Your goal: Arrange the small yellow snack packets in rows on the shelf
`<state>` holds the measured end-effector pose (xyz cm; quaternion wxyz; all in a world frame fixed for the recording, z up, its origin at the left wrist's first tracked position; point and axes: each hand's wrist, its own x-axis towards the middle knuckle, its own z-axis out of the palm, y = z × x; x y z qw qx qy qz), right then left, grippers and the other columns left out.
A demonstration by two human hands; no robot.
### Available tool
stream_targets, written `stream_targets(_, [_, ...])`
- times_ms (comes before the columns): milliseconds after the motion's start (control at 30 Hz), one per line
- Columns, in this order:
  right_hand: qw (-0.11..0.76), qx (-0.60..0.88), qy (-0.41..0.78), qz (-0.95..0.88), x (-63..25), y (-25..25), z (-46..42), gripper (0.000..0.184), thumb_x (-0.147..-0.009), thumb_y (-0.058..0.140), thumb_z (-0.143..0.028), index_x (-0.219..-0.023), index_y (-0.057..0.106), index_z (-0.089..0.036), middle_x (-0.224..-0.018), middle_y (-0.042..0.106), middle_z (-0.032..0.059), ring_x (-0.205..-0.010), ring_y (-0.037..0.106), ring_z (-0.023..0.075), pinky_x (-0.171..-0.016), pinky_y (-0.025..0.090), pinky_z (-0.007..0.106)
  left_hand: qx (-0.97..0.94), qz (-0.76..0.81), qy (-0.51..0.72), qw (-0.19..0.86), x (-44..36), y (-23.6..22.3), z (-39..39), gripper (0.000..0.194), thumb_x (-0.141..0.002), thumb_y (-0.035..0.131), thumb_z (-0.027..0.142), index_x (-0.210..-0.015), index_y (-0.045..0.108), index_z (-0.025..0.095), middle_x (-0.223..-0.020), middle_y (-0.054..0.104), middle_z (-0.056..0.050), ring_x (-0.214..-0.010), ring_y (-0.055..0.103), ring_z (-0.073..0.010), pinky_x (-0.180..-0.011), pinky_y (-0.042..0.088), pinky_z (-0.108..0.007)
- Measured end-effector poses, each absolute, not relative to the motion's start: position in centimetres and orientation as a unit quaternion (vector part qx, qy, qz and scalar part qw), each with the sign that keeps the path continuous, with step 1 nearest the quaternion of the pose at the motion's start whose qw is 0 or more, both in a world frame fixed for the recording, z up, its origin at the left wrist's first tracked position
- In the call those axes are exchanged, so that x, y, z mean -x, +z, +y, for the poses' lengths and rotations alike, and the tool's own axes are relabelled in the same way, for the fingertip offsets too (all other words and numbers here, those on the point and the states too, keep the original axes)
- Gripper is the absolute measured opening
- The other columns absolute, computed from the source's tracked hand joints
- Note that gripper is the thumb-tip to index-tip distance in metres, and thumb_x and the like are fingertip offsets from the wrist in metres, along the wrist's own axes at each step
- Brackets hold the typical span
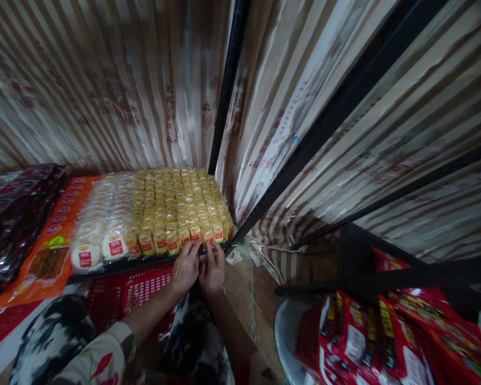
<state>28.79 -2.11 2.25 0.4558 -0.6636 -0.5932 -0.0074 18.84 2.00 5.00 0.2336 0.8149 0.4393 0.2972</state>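
Note:
Rows of small yellow wrapped cakes [168, 206] with red labels stand packed together on a low black shelf. Both my hands are at the front right of these rows. My left hand [186, 266] has its fingers closed at the lower edge of a front-row cake. Close beside it, my right hand [211, 270] pinches at the front of a neighbouring cake, near the shelf's corner. The fingertips partly cover the labels there. White wrapped cakes [115, 246] fill the rows left of the yellow ones.
Orange snack packs [48, 243] and dark packs [14, 219] lie further left. A red basket [146, 286] sits below the shelf. Black posts [230, 80] and striped curtains [144, 80] stand behind. Red snack bags [355, 334] are at the lower right.

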Motion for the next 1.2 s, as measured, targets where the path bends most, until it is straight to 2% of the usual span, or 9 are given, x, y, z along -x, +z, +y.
stream_targets(233, [0.477, 0.659, -0.001, -0.582, -28.4, 2.3, -2.1, 0.050, -0.086, 0.039, -0.019, -0.136, 0.034, -0.017, -0.129, 0.040, 0.0161, -0.121, 0.040, 0.0240, -0.097, 0.042, 0.045, -0.829, 0.435, 0.260, 0.235, -19.3, 4.8, 2.4, 0.051, -0.082, 0.035, 0.010, -0.132, 0.038, 0.014, -0.129, 0.046, -0.012, -0.121, 0.045, -0.0191, -0.102, 0.040, -0.035])
stream_targets(400, [0.475, 0.651, -0.020, -0.592, -28.5, 1.8, -2.0, 0.049, -0.087, 0.043, -0.023, -0.136, 0.037, -0.020, -0.129, 0.039, 0.0158, -0.118, 0.043, 0.0249, -0.092, 0.045, 0.044, -0.826, 0.445, 0.242, 0.247, -20.0, 4.8, 2.6, 0.054, -0.081, 0.036, 0.011, -0.135, 0.033, 0.013, -0.129, 0.045, -0.013, -0.118, 0.047, -0.0180, -0.101, 0.041, -0.033])
stream_targets(667, [0.467, 0.649, -0.017, -0.601, -29.0, 1.2, -1.7, 0.051, -0.086, 0.045, -0.022, -0.136, 0.038, -0.022, -0.127, 0.037, 0.0152, -0.117, 0.042, 0.0259, -0.090, 0.046, 0.043, -0.830, 0.421, 0.285, 0.228, -19.6, 4.1, 2.3, 0.054, -0.080, 0.034, 0.009, -0.134, 0.034, 0.010, -0.132, 0.044, -0.015, -0.125, 0.041, -0.0201, -0.102, 0.041, -0.036])
stream_targets(867, [0.478, 0.644, 0.004, -0.597, -29.1, 1.4, -1.5, 0.051, -0.083, 0.042, -0.016, -0.134, 0.042, -0.022, -0.127, 0.037, 0.0139, -0.116, 0.042, 0.0242, -0.089, 0.047, 0.041, -0.825, 0.430, 0.276, 0.241, -19.3, 3.8, 2.3, 0.053, -0.080, 0.035, 0.011, -0.133, 0.036, 0.013, -0.131, 0.044, -0.014, -0.123, 0.043, -0.0193, -0.100, 0.043, -0.035])
stream_targets(1200, [0.486, 0.647, 0.017, -0.587, -29.1, 1.5, -1.7, 0.047, -0.084, 0.040, -0.019, -0.130, 0.045, -0.020, -0.125, 0.039, 0.0144, -0.114, 0.045, 0.0240, -0.089, 0.047, 0.042, -0.836, 0.411, 0.281, 0.230, -19.1, 3.9, 1.8, 0.051, -0.083, 0.032, 0.012, -0.133, 0.035, 0.012, -0.131, 0.043, -0.015, -0.124, 0.042, -0.0190, -0.101, 0.041, -0.036])
